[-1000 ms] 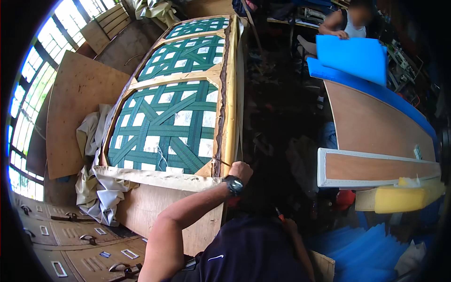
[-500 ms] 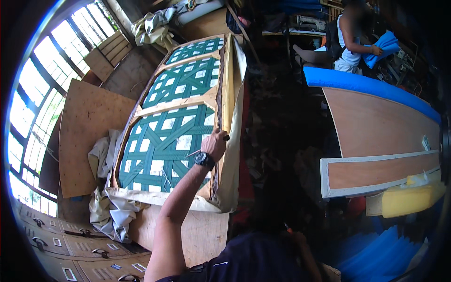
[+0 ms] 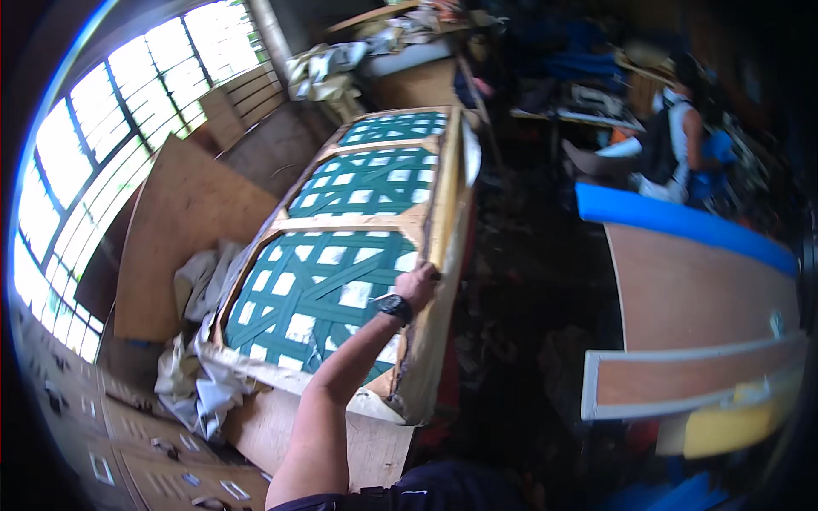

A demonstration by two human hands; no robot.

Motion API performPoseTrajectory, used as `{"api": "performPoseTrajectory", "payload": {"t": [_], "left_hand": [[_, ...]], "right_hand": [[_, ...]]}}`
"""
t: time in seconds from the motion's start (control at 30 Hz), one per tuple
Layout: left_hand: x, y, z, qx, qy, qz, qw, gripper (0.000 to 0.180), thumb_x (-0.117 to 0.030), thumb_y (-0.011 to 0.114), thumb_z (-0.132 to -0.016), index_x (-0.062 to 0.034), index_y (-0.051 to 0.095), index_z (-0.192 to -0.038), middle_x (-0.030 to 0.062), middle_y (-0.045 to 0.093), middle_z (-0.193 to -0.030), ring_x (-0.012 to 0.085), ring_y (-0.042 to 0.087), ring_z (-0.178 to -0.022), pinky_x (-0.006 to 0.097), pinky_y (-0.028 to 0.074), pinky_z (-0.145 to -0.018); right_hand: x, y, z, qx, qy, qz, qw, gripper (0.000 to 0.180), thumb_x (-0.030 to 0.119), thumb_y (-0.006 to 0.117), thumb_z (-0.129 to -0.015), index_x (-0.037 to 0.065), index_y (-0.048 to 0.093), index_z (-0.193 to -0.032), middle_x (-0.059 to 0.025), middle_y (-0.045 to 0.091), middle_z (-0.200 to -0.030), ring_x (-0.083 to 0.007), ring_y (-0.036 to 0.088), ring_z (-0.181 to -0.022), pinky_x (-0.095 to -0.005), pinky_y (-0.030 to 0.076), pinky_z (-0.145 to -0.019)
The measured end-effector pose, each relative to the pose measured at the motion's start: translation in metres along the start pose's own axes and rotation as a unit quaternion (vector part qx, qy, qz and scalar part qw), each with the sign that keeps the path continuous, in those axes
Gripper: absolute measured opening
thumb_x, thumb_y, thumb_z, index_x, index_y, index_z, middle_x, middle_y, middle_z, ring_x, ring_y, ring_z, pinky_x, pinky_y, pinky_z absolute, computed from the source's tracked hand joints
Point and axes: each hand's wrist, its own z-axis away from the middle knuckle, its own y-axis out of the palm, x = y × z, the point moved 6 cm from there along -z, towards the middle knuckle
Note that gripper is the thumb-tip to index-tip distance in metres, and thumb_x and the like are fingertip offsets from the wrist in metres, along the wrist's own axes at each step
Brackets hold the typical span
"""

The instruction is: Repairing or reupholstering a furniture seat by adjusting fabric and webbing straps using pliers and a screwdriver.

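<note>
A long upholstery frame [image 3: 355,223] of pale wood, crisscrossed with green webbing straps [image 3: 328,281], slants away from me on the left. My left hand [image 3: 417,288], with a dark watch [image 3: 394,307] on its wrist, is closed at the frame's right-hand rail, near the middle of the nearest section. A small dark end shows at its fingers; what they grip is too blurred to name. Cream cover fabric [image 3: 439,362] hangs down along the rail's outer side. My right hand does not show.
Crumpled pale cloth [image 3: 200,387] lies beside the frame's near left corner. Plywood sheets [image 3: 192,230] lean by the window. At right stand a blue-edged panel [image 3: 699,281] and a white-bordered board [image 3: 682,387]. Another person [image 3: 677,140] stands at the back right.
The whole view has shifted and blurred, with the frame lower and further right. My left hand stays closed at the rail. My right hand, dimly seen before with an orange-tipped thing, has left view.
</note>
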Motion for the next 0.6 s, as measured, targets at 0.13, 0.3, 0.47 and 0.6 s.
{"api": "performPoseTrajectory", "payload": {"t": [0.13,0.3,0.47,0.6], "left_hand": [[-0.04,-0.043,0.038,0.018,-0.028,0.06,0.998,0.049,-0.028,0.066,-0.097,-0.0116,0.055,-0.142,0.024,0.073,-0.096,0.0436,0.072,-0.082,0.053,0.056,-0.068],[-0.07,-0.146,0.144,-0.149,0.011,0.06,0.987,0.027,-0.015,0.072,-0.091,-0.0107,0.071,-0.118,0.0156,0.076,-0.099,0.0364,0.074,-0.085,0.044,0.059,-0.071],[0.006,-0.194,0.269,-0.314,-0.251,0.146,0.904,0.017,-0.017,0.073,-0.099,-0.0067,0.074,-0.113,0.0105,0.075,-0.091,0.0142,0.07,-0.076,0.03,0.055,-0.067],[0.093,-0.202,0.367,-0.352,-0.394,0.196,0.826,0.025,-0.024,0.066,-0.105,-0.0016,0.074,-0.113,0.0009,0.068,-0.085,0.0078,0.057,-0.079,0.027,0.049,-0.07]], "right_hand": [[0.01,-0.015,-0.031,0.015,-0.041,0.041,0.998,0.058,0.056,0.057,-0.099,0.002,0.074,-0.089,-0.022,0.072,-0.083,-0.0394,0.074,-0.085,-0.054,0.057,-0.077],[0.017,-0.018,-0.09,0.075,-0.161,0.112,0.978,0.048,0.048,0.061,-0.099,0.001,0.072,-0.095,-0.0187,0.07,-0.078,-0.0372,0.072,-0.08,-0.0533,0.056,-0.075],[0.093,-0.023,-0.107,0.11,-0.29,0.12,0.943,0.04,0.041,0.065,-0.099,0.001,0.071,-0.101,-0.0154,0.068,-0.073,-0.0349,0.071,-0.074,-0.0525,0.056,-0.072],[0.185,-0.067,-0.072,0.161,-0.093,-0.162,0.969,0.048,0.021,0.076,-0.093,-0.002,0.053,-0.129,-0.006,0.059,-0.07,-0.031,0.063,-0.065,-0.0498,0.054,-0.067]]}}
